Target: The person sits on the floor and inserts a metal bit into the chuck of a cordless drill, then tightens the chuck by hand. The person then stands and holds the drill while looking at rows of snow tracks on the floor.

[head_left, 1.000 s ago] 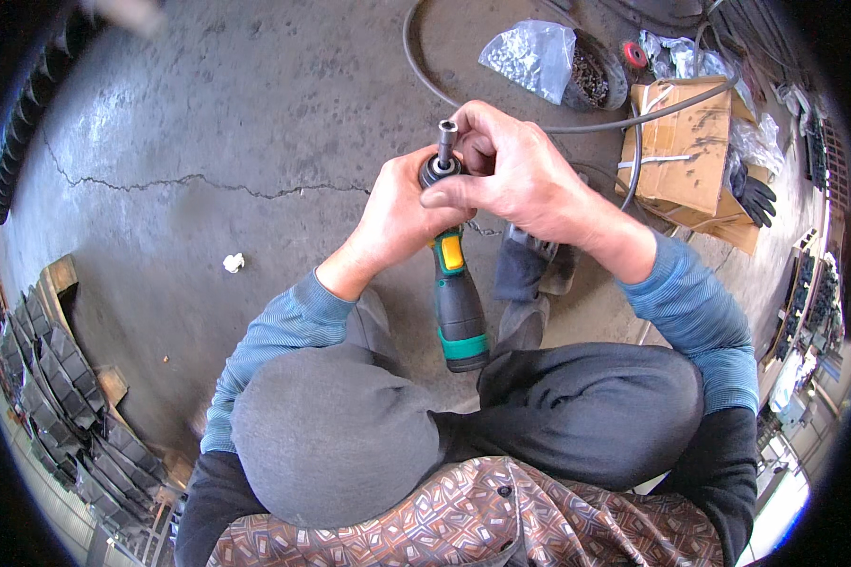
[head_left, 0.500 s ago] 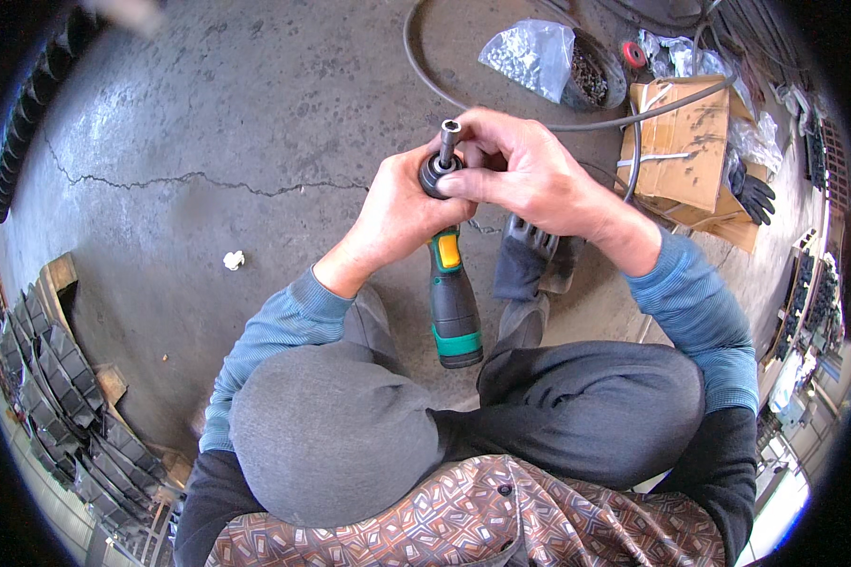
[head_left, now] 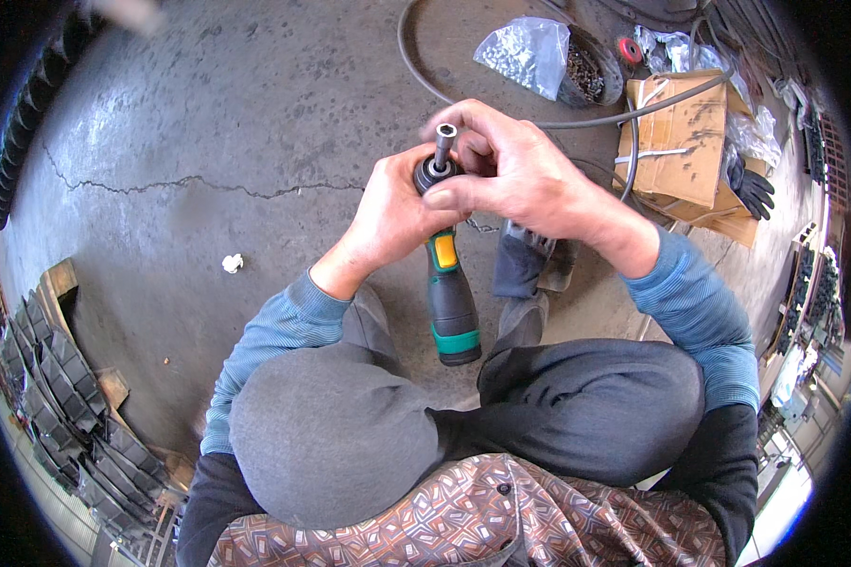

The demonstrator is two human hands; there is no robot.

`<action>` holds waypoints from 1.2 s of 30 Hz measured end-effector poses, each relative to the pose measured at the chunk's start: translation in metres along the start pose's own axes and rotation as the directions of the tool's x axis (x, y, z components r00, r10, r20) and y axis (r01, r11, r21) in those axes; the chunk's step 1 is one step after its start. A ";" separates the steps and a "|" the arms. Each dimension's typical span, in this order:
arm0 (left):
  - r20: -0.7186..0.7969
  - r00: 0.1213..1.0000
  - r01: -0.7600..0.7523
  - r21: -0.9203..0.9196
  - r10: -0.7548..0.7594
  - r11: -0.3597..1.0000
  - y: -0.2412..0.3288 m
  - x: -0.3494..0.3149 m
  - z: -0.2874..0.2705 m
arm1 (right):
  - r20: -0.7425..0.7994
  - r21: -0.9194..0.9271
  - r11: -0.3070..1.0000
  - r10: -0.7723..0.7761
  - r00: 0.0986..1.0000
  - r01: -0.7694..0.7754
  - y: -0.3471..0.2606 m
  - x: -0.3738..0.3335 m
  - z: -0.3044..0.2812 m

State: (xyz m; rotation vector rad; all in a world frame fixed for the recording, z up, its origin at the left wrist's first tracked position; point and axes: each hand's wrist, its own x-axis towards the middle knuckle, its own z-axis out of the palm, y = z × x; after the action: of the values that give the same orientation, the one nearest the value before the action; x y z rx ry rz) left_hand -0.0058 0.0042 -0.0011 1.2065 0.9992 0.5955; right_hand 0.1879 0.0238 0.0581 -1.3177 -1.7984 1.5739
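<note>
A slim black and green cordless screwdriver (head_left: 454,302) with a yellow button hangs between my knees, handle toward me. From its black chuck (head_left: 433,173) a silver nut-driver bit (head_left: 444,144) sticks up, its hollow end showing. My left hand (head_left: 388,203) is wrapped round the tool's upper body just below the chuck. My right hand (head_left: 520,175) curls about the chuck from the right, its thumb at the near edge next to my left hand. The index fingertip lies behind the bit and is smeared. The other right fingertips are partly hidden.
Beyond my hands lie a clear bag of small metal parts (head_left: 525,57), a bucket of dark fasteners (head_left: 591,76) and a black hose (head_left: 577,123). An open cardboard box (head_left: 676,142) and dark glove (head_left: 755,194) are at right; black ribbed parts (head_left: 57,369) stand at left.
My right thumb has slid down and left off the chuck's front, and the index finger has shifted left behind the bit. The screwdriver has barely moved.
</note>
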 end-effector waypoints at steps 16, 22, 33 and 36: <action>-0.031 0.999 -0.016 0.057 0.017 0.998 -0.002 0.001 0.002 | -0.037 0.045 0.998 -0.036 0.999 0.038 0.014 0.000 0.005; -0.013 1.000 -0.012 0.037 0.013 0.999 -0.001 0.000 0.000 | 0.054 0.056 0.994 -0.097 0.994 0.094 0.016 0.004 -0.003; 0.001 0.999 0.044 -0.037 -0.044 0.998 0.004 0.000 0.000 | 0.056 0.062 0.993 -0.104 0.993 0.101 0.012 0.001 -0.005; -0.013 1.000 -0.015 0.087 0.016 0.996 -0.004 0.001 0.001 | -0.028 0.089 0.995 -0.032 0.999 0.034 0.014 0.000 0.003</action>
State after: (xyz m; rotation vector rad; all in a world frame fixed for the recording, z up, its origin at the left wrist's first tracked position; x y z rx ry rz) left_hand -0.0049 0.0038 -0.0054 1.2893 1.0365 0.5784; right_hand 0.1905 0.0206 0.0443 -1.2557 -1.7052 1.5926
